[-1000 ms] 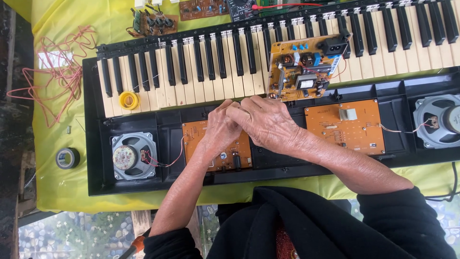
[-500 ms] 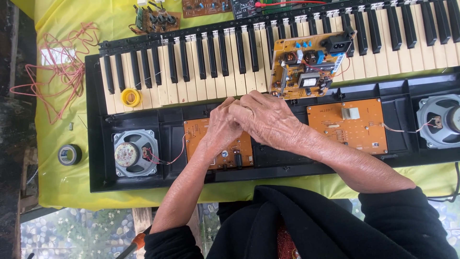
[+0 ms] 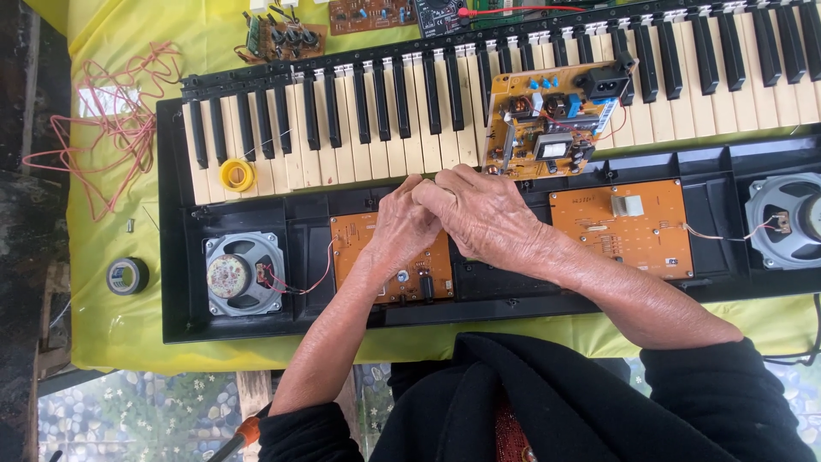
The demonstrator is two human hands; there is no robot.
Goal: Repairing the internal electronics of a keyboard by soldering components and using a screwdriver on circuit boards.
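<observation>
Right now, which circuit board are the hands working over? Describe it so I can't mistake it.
Start at the opened black electronic keyboard. Below its keys, right of the round grey left speaker, sits an orange rectangular circuit board. Unlike the bare orange board further right, both hands partly cover it.

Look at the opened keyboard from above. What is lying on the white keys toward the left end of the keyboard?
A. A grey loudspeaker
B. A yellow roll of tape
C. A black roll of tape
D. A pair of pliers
B: the yellow roll of tape rests on the white keys, while the black roll of tape lies on the yellow cloth and the grey loudspeaker sits inside the case.
</observation>
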